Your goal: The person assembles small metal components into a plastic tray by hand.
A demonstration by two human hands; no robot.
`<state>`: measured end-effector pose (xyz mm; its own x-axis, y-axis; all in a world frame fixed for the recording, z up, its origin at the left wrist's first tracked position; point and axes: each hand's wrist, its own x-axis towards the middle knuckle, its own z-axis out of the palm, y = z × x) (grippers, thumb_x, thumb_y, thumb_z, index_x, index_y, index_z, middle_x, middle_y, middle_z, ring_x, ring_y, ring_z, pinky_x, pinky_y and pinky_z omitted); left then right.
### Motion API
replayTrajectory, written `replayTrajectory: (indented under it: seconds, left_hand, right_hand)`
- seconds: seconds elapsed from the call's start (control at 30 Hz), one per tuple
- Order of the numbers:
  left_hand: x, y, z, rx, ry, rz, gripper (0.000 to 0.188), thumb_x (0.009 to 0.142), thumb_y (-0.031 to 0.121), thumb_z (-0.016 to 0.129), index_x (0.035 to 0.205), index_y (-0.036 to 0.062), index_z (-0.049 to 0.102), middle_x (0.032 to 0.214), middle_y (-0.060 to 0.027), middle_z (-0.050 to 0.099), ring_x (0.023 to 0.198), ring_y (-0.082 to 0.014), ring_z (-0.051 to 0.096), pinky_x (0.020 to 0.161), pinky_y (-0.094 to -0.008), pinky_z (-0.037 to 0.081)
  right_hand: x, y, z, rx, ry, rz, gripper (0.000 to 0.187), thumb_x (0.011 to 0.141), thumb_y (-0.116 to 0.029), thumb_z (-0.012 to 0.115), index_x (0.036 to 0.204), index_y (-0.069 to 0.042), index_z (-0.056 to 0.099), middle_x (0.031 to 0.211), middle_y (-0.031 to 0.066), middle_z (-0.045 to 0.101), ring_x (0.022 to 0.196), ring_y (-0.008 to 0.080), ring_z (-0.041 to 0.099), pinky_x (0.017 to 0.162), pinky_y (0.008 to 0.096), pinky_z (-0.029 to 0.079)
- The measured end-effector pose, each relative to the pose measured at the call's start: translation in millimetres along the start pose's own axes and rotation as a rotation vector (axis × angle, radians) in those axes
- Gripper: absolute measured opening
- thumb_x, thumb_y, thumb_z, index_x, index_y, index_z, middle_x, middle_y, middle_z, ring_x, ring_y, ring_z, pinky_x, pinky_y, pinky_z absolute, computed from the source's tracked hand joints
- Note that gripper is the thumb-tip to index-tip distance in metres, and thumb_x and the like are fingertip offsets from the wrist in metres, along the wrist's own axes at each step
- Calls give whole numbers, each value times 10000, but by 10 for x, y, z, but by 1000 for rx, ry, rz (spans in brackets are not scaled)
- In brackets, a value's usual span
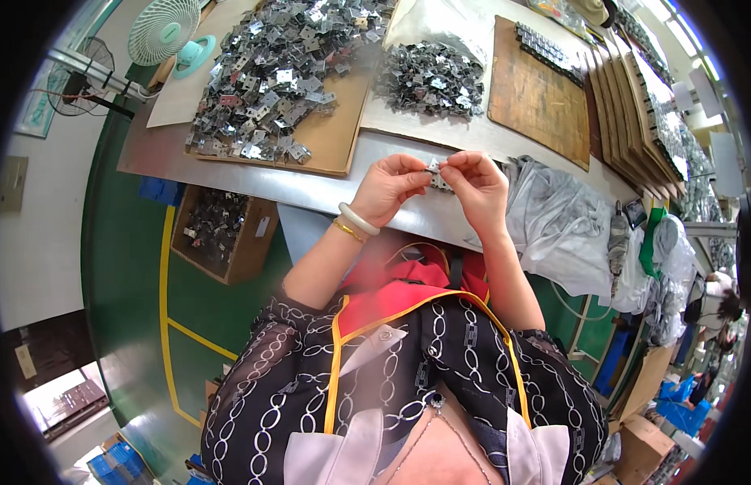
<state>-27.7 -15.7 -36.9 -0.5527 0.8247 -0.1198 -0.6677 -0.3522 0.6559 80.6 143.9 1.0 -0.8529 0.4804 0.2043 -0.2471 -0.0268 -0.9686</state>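
Note:
Over the near edge of the metal worktable (383, 149), my left hand (389, 187) and my right hand (479, 186) meet, fingertips pinched together. Between them is a small silvery metal bracket (436, 171), partly hidden by the fingers; both hands grip it. Just beyond my hands lies a heap of dark metal parts (432, 77). Ahead to the left, a large pile of flat silvery metal brackets with holes (266, 81) fills a shallow cardboard tray (343, 121).
A wooden board (537, 105) carries rows of small dark parts (547, 50). Beside it stand several stacked boards (630, 121). Grey-white plastic bags (553, 218) hang at the right edge. Below left is a box of parts (246, 234); a fan (167, 32) stands far left.

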Motion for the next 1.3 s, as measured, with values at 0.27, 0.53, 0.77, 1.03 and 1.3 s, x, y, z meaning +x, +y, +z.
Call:
replayTrajectory:
  seconds: [0.27, 0.53, 0.77, 1.03, 1.3]
  left_hand:
    - [-130, 12, 95, 424, 113, 204, 126, 907, -24, 717, 1025, -16, 761, 943, -80, 753, 821, -110, 680, 759, -251, 565]
    - [-299, 100, 56, 637, 104, 110, 194, 915, 1, 709, 1103, -15, 755, 970, -47, 752, 841, -88, 671, 793, -234, 552]
    - [-94, 599, -225, 1300, 142, 419, 189, 857, 54, 750, 1044, 31, 759, 1011, -57, 729, 908, -152, 667, 817, -319, 551]
    - [760, 1253, -1026, 2229, 644, 836, 316, 742, 180, 826, 1033, 88, 744, 1262, -161, 623, 1270, -389, 501, 1092, -464, 418]
    - [714, 1306, -964, 1837, 549, 863, 317, 699, 149, 881, 1002, 135, 788, 1146, -119, 680, 1106, -294, 610, 974, -421, 499]
  right_hand:
    - [-6, -175, 59, -695, -57, -363, 220, 764, -15, 818, 963, -51, 732, 945, 77, 739, 823, 188, 682, 748, 301, 535]
    - [-45, -130, 120, -799, -213, -366, 219, 764, -35, 823, 954, -40, 715, 889, 88, 737, 818, 232, 703, 739, 338, 554]
    - [-36, 8, 98, -729, -112, -314, 242, 790, -25, 801, 997, -29, 675, 901, 82, 754, 785, 178, 718, 741, 303, 556]
    - [-71, 91, 15, -689, -47, -199, 300, 812, -34, 794, 1057, -19, 622, 935, 111, 776, 814, 145, 727, 752, 285, 564]
    - [-81, 83, -93, -682, 51, -93, 280, 841, -65, 780, 1069, -21, 622, 922, 85, 775, 810, 124, 711, 772, 278, 542]
